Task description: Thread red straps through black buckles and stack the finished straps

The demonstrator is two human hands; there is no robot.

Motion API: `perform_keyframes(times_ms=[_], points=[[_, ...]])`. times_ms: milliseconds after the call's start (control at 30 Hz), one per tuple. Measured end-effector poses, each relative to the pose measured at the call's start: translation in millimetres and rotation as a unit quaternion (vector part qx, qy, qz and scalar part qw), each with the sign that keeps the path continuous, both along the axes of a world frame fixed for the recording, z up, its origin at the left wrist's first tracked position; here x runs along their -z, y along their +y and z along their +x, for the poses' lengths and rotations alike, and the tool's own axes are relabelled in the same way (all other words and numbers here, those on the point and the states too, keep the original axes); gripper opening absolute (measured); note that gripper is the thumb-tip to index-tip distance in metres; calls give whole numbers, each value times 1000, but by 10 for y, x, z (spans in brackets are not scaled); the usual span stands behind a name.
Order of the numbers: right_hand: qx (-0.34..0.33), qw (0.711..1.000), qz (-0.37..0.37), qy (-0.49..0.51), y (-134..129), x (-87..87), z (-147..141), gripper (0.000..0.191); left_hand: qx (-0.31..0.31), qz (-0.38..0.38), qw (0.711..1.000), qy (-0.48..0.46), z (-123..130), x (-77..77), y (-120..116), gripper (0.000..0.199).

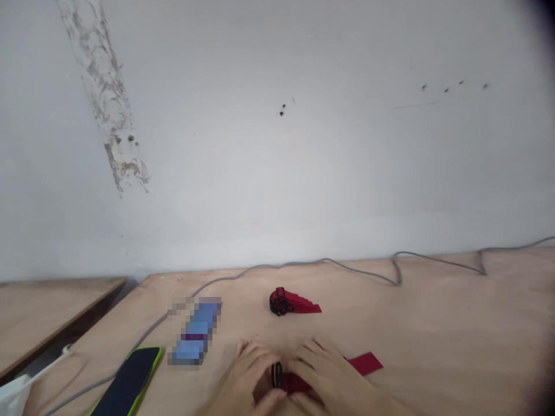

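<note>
Low in the middle of the head view, my left hand (254,370) and my right hand (318,370) are side by side over the wooden table (433,346). Both have curled fingers on one dark red fabric strap (367,363). A black loop-like piece (276,375) stands at the strap's left part, against my left fingers. My right hand covers the middle of the strap, and its flat end sticks out to the right. Beyond my hands lies a stack of similar red straps (299,301), with black pieces bunched at its left end.
A phone with a lime-green case (130,378) lies at the lower left. Near it is a blurred-out blue oblong thing (197,332). A grey cable (347,268) runs along the wall side and down the left. Another tabletop (47,312) stands left, across a gap. A white object (15,396) sits bottom left.
</note>
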State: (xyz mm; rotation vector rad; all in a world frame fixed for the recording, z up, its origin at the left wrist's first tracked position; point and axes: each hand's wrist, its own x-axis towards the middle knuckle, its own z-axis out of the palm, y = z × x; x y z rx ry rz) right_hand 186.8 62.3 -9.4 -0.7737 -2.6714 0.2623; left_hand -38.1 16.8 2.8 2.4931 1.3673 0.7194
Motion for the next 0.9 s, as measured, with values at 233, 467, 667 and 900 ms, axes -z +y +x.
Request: perform_keyframes(times_ms=[233,467,667,900], points=[[13,997,80,-15,-16,143,-42,24,-18,-2,1000,-6,40,-61,-26,12],[3,979,203,-7,71,392,-67,19,-23,-1,1000,-9,-6,25,-8,22],[22,979,203,-7,62,444,-62,18,-8,27,1000,-12,-59,110,17,27],[36,972,232,17,31,433,-63,22,-21,-10,1000,3,-45,51,-6,27]])
